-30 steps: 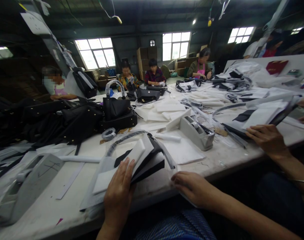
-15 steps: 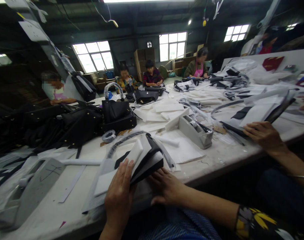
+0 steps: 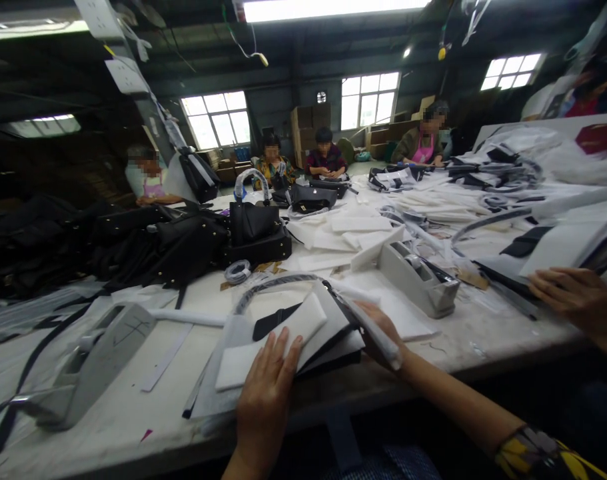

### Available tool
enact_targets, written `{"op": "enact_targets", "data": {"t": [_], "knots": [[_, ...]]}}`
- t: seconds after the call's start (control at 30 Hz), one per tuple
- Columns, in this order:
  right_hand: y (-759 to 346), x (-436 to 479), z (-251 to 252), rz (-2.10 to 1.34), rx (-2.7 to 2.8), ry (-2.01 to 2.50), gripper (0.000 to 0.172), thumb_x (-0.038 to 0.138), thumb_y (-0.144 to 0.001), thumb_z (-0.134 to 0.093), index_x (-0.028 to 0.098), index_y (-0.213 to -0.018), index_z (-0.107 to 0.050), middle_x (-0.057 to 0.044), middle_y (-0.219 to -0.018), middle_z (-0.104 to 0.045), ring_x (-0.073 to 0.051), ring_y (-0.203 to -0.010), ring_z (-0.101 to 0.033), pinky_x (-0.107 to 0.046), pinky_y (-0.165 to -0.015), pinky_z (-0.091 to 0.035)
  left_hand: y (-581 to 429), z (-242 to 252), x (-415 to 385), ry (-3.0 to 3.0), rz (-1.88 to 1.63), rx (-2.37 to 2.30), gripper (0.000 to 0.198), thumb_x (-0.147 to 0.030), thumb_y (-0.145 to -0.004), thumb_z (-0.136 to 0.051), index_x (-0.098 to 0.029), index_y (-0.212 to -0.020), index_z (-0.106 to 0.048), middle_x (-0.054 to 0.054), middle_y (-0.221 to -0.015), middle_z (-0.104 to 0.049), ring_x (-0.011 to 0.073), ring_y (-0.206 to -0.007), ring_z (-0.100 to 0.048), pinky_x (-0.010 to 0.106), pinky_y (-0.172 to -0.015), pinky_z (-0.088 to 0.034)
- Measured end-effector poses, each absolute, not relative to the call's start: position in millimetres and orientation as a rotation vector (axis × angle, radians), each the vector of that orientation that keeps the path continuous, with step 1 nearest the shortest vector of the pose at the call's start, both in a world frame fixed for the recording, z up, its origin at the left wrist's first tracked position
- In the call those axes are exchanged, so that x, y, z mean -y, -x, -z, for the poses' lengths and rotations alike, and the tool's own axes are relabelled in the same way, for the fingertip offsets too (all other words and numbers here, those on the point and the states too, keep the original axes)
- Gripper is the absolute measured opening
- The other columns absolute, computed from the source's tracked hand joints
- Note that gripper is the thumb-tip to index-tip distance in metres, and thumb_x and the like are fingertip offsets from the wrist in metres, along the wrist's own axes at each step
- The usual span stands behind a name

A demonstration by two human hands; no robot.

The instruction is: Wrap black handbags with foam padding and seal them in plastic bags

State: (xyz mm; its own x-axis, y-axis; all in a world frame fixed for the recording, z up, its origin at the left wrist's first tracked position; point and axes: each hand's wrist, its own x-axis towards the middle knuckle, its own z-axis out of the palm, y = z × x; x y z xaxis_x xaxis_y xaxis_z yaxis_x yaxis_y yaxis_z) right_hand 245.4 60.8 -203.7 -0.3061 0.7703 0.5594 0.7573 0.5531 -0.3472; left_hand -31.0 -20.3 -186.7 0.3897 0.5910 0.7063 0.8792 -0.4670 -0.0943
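Note:
In front of me on the table lies a flat black handbag point(image 3: 278, 322) with white foam sheets point(image 3: 268, 353) over and between its layers. Its handle point(image 3: 278, 283) arches up at the back, wrapped in clear film. My left hand point(image 3: 268, 393) lies on the foam sheet with fingers stretched out flat; its thumb is hidden. Around the bag's right edge reaches my right hand point(image 3: 383, 323), fingers extended and partly covered by a wrapped strap point(image 3: 378, 337). A grey tape dispenser point(image 3: 93, 367) stands to the left, another dispenser point(image 3: 423, 283) to the right.
A co-worker's hand point(image 3: 573, 297) rests on a similar foam-layered bag point(image 3: 558, 247) at right. Black bags point(image 3: 173, 247) are heaped at left, near an upright bag point(image 3: 256, 227). Foam pieces point(image 3: 358, 223) pile up mid-table. Several people sit across. The table's front edge point(image 3: 183, 460) runs close by.
My right hand has moved from under the bag's lower edge up around its right side, behind the strap. The bag lies flatter, with my left hand still on it. The view has shifted.

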Motion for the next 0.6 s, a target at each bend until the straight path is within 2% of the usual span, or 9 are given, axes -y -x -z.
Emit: {"op": "enact_targets", "data": {"t": [0.1,0.23,0.3,0.37,0.5,0.53,0.6], "knots": [[-277.4,-86.4,188.9,0.209,2.189,1.496,0.035,0.02,-0.094,-0.053,0.018,-0.127,-0.065,-0.012,-0.132,-0.063,-0.028,-0.125,-0.055,-0.042,-0.106,-0.043,26.9,193.2,21.2,2.166,0.824,1.163,0.061,-0.003,-0.096,-0.039,-0.027,-0.152,-0.036,0.005,-0.149,-0.05,0.0267,-0.135,-0.049,0.042,-0.106,-0.05],[-306.0,-122.8,169.8,0.303,2.234,1.646,0.041,0.004,-0.085,-0.052,0.019,-0.119,-0.071,-0.012,-0.119,-0.071,-0.026,-0.107,-0.066,-0.04,-0.095,-0.049,22.3,201.3,27.1,2.183,0.856,1.048,0.048,-0.012,-0.101,-0.038,-0.03,-0.144,-0.048,0.004,-0.147,-0.053,0.029,-0.135,-0.05,0.043,-0.105,-0.05],[-308.2,-133.6,162.2,0.34,2.156,1.662,0.043,0.002,-0.086,-0.047,0.015,-0.119,-0.07,-0.016,-0.129,-0.065,-0.03,-0.116,-0.061,-0.045,-0.099,-0.047,21.2,203.2,30.4,2.196,0.865,0.997,0.044,-0.016,-0.101,-0.041,-0.032,-0.141,-0.052,0.003,-0.145,-0.055,0.0298,-0.134,-0.05,0.043,-0.105,-0.049],[-300.8,-137.6,156.3,0.258,2.085,1.599,0.038,0.007,-0.091,-0.045,0.014,-0.119,-0.07,-0.018,-0.132,-0.062,-0.031,-0.119,-0.059,-0.045,-0.1,-0.046,20.6,202.7,32.4,2.215,0.826,0.975,0.042,-0.019,-0.101,-0.046,-0.032,-0.14,-0.054,0.003,-0.144,-0.056,0.03,-0.134,-0.05,0.043,-0.105,-0.049],[-266.2,-132.6,143.1,-0.124,2.119,1.376,0.028,0.026,-0.097,-0.048,0.02,-0.109,-0.073,-0.006,-0.1,-0.076,-0.019,-0.084,-0.071,-0.029,-0.077,-0.055,20.0,199.4,31.8,2.223,0.854,0.933,0.037,-0.025,-0.099,-0.052,-0.032,-0.134,-0.059,0.003,-0.139,-0.06,0.0289,-0.132,-0.052,0.041,-0.107,-0.047],[-256.5,-131.3,138.1,-0.216,2.166,1.323,0.027,0.026,-0.097,-0.049,0.021,-0.107,-0.073,-0.004,-0.097,-0.076,-0.017,-0.08,-0.07,-0.027,-0.075,-0.055,20.0,198.8,31.1,2.222,0.882,0.923,0.035,-0.026,-0.099,-0.053,-0.032,-0.133,-0.061,0.003,-0.138,-0.061,0.0286,-0.132,-0.053,0.041,-0.108,-0.047],[-239.1,-131.6,127.1,-0.364,2.322,1.251,0.028,0.019,-0.094,-0.051,0.02,-0.111,-0.072,-0.005,-0.104,-0.075,-0.017,-0.088,-0.07,-0.026,-0.081,-0.054,20.3,197.7,30.0,2.235,0.892,0.91,0.034,-0.027,-0.099,-0.054,-0.033,-0.131,-0.062,0.003,-0.137,-0.062,0.0284,-0.131,-0.054,0.041,-0.108,-0.047]]}}
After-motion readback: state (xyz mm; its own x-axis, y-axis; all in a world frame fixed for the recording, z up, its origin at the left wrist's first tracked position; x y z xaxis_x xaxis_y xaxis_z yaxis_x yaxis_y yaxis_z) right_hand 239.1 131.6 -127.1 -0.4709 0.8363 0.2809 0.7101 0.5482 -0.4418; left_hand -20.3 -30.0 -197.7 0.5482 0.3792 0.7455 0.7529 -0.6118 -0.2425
